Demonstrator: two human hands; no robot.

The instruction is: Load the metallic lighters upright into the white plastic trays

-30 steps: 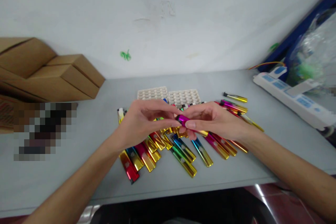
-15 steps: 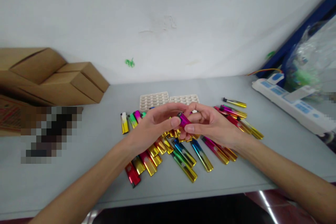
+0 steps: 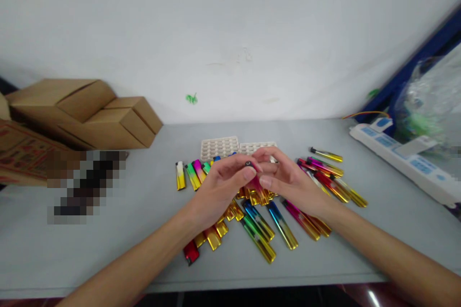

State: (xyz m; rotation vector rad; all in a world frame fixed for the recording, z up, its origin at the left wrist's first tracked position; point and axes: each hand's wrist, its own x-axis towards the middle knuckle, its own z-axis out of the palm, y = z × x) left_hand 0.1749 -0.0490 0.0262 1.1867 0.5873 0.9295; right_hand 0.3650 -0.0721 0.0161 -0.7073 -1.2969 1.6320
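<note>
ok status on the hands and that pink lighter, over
Left hand and right hand both pinch the pink lighter, raised over the lighter pile. Trays behind, untouched. Nothing in the way.

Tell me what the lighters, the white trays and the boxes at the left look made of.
Lighters: probably plastic or metal with a mirror-like metallic coating, bright colours fading to gold. White trays: matte moulded plastic or pulp, with rows of pockets; cannot tell which. Boxes: plain brown cardboard, dull, with folded edges.

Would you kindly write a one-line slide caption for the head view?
Both hands, left and right, grip one magenta lighter above scattered colourful lighters on a grey table.
</note>
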